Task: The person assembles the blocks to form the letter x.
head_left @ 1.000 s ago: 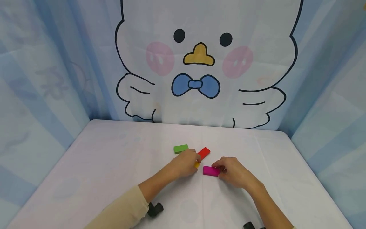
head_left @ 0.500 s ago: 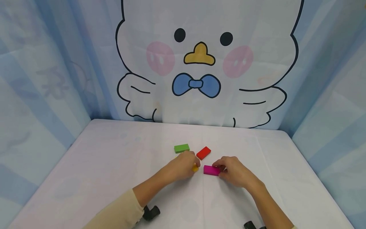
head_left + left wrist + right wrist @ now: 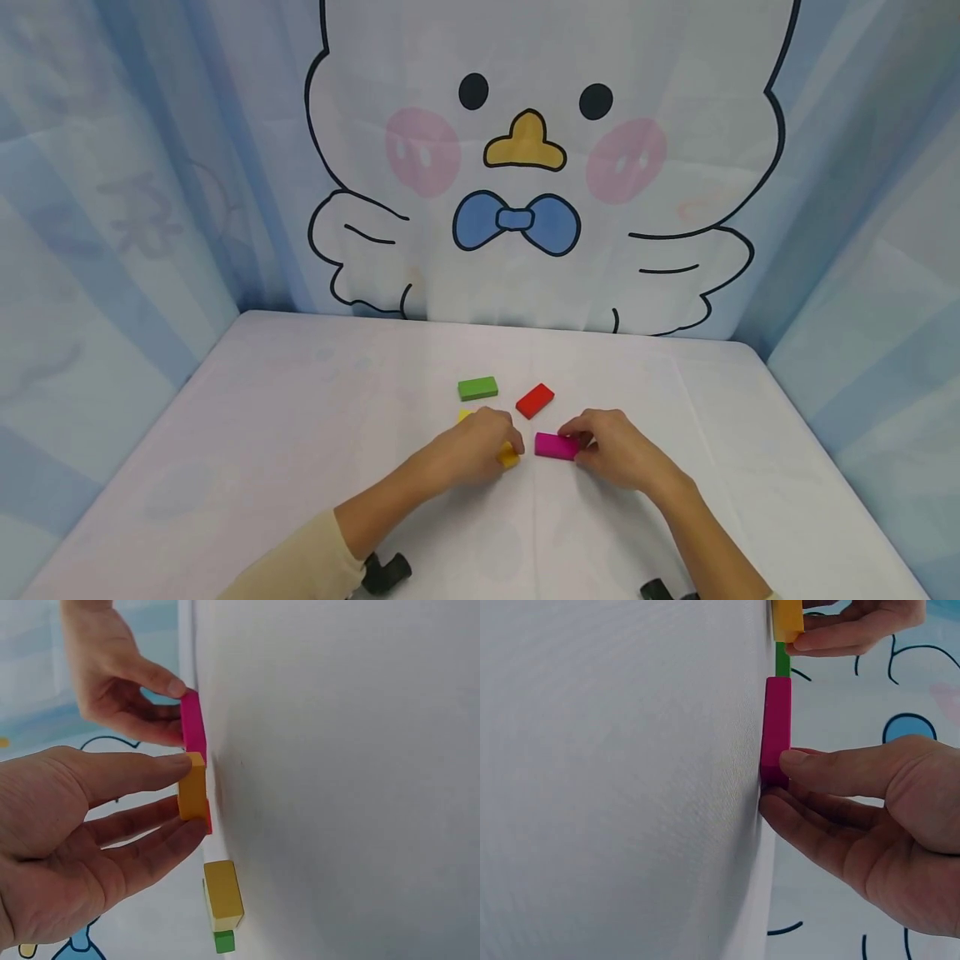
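Note:
My left hand [image 3: 480,446] pinches an orange block [image 3: 193,787] between thumb and fingertips, close over the table. In the head view most of that block is hidden by the hand. To its right, my right hand [image 3: 618,454] holds the right end of a magenta block [image 3: 554,446], which lies lengthwise on the table with its free end toward the left hand. Behind the left hand, a yellow block [image 3: 224,892] shows only a corner in the head view. Farther back are a green block [image 3: 477,388] and a slanted red block [image 3: 535,401].
The blocks lie on a white-covered table [image 3: 262,433]. A curtain with a cartoon bird [image 3: 525,283] hangs behind its far edge, and blue-white curtains stand at both sides. Black wrist devices [image 3: 387,573] show near the front.
My left hand has drawn the orange block back toward the front and slightly left, away from the red block, uncovering the green block and a corner of the yellow one. The right hand stays put.

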Tool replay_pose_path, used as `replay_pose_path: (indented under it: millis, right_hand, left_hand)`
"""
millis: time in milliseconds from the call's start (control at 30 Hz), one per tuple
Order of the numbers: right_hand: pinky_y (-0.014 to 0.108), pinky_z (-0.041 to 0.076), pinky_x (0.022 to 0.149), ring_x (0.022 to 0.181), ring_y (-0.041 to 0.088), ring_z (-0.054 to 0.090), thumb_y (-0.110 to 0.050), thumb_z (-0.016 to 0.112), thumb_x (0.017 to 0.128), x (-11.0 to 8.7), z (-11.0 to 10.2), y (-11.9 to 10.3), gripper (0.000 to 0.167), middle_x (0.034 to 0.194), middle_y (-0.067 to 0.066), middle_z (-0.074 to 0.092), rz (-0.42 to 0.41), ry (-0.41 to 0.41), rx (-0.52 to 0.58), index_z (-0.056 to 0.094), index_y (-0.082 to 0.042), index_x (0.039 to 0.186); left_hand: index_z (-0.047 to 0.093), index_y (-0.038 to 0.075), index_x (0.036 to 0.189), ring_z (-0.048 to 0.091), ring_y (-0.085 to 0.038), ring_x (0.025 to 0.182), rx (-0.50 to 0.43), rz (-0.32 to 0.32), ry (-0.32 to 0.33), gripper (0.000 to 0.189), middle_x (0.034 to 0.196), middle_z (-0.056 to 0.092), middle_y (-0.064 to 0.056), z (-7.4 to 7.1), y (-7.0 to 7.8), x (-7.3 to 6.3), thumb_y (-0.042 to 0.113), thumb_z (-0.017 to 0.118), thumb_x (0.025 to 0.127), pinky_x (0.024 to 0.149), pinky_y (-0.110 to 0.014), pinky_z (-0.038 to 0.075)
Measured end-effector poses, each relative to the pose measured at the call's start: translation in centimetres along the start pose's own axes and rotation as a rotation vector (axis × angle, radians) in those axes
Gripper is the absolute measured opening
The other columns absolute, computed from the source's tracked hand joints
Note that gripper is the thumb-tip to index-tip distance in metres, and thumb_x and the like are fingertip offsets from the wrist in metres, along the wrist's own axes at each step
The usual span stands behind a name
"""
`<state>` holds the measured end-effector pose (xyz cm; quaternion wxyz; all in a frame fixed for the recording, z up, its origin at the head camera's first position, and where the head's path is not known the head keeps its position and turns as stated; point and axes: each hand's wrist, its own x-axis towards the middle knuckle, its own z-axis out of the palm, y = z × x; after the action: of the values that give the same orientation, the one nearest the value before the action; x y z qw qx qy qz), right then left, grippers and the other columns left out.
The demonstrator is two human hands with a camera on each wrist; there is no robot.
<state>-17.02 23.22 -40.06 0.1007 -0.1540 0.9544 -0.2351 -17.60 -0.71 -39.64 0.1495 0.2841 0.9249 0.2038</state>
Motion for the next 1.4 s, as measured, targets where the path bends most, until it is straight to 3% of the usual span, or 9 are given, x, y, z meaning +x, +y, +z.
replay_pose_path:
  millis: [200,800,1133,1233,1400]
  right_hand:
    - [0.035,0.062,0.087,0.096,0.015,0.067,0.002,0.08,0.086,0.1,0.1,0.1,0.034,0.101,-0.002,0.072,0.0,0.0,0.003,0.077,-0.008,0.118]
    - [0.033,0.062,0.085,0.094,0.014,0.066,0.003,0.078,0.086,0.1,0.1,0.2,0.032,0.1,-0.001,0.072,-0.026,0.003,0.008,0.077,-0.007,0.117]
    - [0.033,0.062,0.084,0.094,0.014,0.065,0.0,0.081,0.086,0.0,0.0,-0.2,0.033,0.1,-0.002,0.071,0.002,-0.004,-0.012,0.077,-0.008,0.117]
    - [0.032,0.063,0.083,0.095,0.014,0.066,-0.001,0.082,0.085,0.1,0.0,-0.3,0.034,0.102,-0.001,0.071,-0.008,-0.006,-0.015,0.077,-0.007,0.118]
    - [0.032,0.063,0.081,0.097,0.016,0.066,-0.002,0.082,0.085,0.3,0.0,-0.6,0.035,0.105,0.001,0.07,-0.006,0.003,-0.019,0.076,-0.006,0.119]
  left_hand:
    - [0.082,0.018,0.11,0.058,-0.014,0.112,0.004,0.016,-0.024,0.024,0.11,0.071,0.003,0.5,0.1,-0.4,0.008,0.082,0.088,0.086,-0.02,0.057]
    - [0.081,0.018,0.112,0.059,-0.009,0.102,0.003,0.022,-0.027,0.025,0.106,0.07,0.005,1.1,0.1,-0.6,0.012,0.084,0.088,0.09,-0.02,0.057]
    - [0.077,0.017,0.125,0.063,-0.008,0.101,0.032,0.043,-0.016,0.035,0.115,0.073,0.003,0.8,-0.2,-1.5,0.014,0.081,0.09,0.089,-0.02,0.058]
    - [0.076,0.018,0.126,0.066,-0.009,0.106,0.034,0.03,-0.006,0.034,0.12,0.073,0.003,0.8,-0.6,-2.2,0.016,0.08,0.092,0.091,-0.022,0.058]
    - [0.072,0.024,0.133,0.063,-0.015,0.127,0.03,0.016,-0.053,0.04,0.139,0.066,0.004,0.8,-1.4,-3.6,0.02,0.078,0.094,0.102,-0.031,0.057]
